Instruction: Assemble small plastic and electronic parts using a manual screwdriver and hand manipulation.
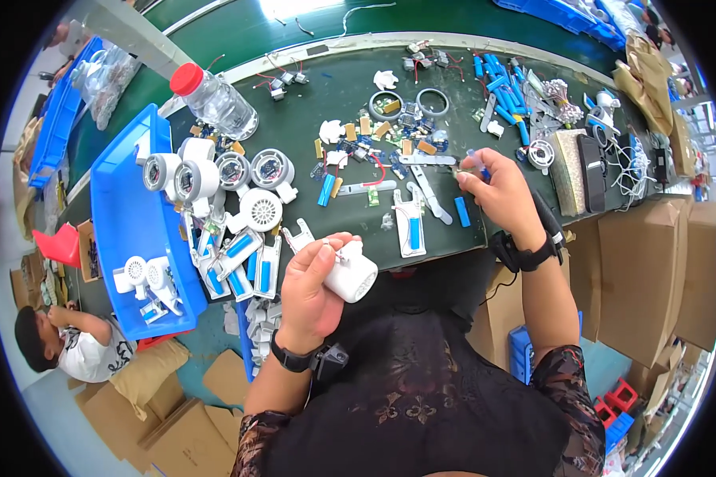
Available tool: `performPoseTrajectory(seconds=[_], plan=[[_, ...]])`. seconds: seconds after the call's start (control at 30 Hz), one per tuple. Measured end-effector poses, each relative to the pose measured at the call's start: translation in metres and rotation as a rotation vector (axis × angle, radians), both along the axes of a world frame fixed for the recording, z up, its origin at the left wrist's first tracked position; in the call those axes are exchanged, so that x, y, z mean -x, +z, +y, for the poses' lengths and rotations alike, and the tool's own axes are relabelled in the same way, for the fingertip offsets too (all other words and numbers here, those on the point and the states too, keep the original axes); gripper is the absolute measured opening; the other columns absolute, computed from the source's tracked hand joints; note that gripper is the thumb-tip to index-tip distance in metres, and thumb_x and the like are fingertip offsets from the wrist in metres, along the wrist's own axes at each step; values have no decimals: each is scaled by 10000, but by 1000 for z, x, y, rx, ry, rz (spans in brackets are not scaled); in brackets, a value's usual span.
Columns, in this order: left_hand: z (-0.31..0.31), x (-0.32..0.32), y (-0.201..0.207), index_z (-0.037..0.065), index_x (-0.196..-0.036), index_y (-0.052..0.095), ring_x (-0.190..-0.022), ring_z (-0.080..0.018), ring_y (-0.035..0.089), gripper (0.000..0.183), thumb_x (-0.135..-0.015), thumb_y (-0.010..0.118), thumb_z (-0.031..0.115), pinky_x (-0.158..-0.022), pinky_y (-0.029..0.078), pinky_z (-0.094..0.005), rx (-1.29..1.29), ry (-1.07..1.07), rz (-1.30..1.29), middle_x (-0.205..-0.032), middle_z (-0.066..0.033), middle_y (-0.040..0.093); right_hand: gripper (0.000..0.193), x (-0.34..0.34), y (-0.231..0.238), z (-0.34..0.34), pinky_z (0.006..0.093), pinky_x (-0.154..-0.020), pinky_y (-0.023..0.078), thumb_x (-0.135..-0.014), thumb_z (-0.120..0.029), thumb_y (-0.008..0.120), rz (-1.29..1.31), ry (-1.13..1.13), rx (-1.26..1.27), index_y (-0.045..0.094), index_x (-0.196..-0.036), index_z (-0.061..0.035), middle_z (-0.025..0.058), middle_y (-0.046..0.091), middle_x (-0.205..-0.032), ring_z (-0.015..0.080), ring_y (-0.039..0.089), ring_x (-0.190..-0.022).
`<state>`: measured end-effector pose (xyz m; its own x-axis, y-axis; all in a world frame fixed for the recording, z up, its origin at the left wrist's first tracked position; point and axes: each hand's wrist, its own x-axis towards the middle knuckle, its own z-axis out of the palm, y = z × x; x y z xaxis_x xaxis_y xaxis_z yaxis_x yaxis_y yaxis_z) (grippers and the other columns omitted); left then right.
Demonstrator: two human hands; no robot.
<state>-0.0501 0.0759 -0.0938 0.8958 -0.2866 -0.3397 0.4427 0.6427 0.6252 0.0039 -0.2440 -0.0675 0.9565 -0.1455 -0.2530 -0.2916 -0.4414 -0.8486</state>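
In my left hand (309, 298), closed round it, is a white plastic fan head (353, 277) with a slotted round cover, held over the table's near edge. My right hand (500, 195) hovers above the table with thumb and forefinger pinched; whatever is between the fingertips is too small to make out. Just below it lies a loose blue battery cell (462, 211), beside flat white strips (429, 193). Between my hands rests a white handle shell (410, 221) with a blue cell in it.
To the left stands a blue bin (131, 219) with white fan parts; more fan heads (262, 208) and handle shells (237, 254) crowd beside it. A bottle with a red cap (215, 102) is behind. Blue cells (503, 87), a sponge block (566, 171) and wires lie right. Another person sits lower left.
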Motion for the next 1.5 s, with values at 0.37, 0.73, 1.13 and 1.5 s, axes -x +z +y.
performPoseTrajectory(seconds=[0.37, 0.73, 1.13, 1.5], plan=[[1, -6, 3, -22, -1085, 721, -1047, -210, 659, 163, -968, 659, 74, -938, 526, -360, -256, 121, -169, -1147, -140, 698, 174, -11, 2, 5, 247, -573, 475, -929, -87, 669, 77, 94, 114, 685, -1071, 14, 29, 688, -832, 72, 570, -639], [-11, -8, 20, -2, -983, 752, -1061, -201, 612, 106, -888, 721, 34, -912, 485, -317, -765, -32, -578, -1160, -138, 651, 272, -18, 11, 15, 316, -677, 508, -880, -149, 737, -133, 182, 426, 694, -1104, 0, 75, 671, -776, 173, 632, -706], [0, 2, 12, 7, -1030, 735, -1030, -156, 615, 115, -939, 704, 71, -894, 501, -294, -499, 142, -376, -1178, -123, 627, 262, -42, 11, 109, 467, -709, 546, -767, -280, 807, -165, 587, 678, 693, -848, -59, 126, 706, -792, 359, 694, -786], [5, 4, 14, 6, -1050, 731, -1037, -150, 601, 141, -965, 689, 110, -893, 498, -292, -499, 148, -380, -1177, -127, 621, 252, -28, -20, 118, 458, -714, 539, -768, -140, 784, -223, 506, 593, 666, -979, -69, 92, 708, -786, 339, 698, -806]])
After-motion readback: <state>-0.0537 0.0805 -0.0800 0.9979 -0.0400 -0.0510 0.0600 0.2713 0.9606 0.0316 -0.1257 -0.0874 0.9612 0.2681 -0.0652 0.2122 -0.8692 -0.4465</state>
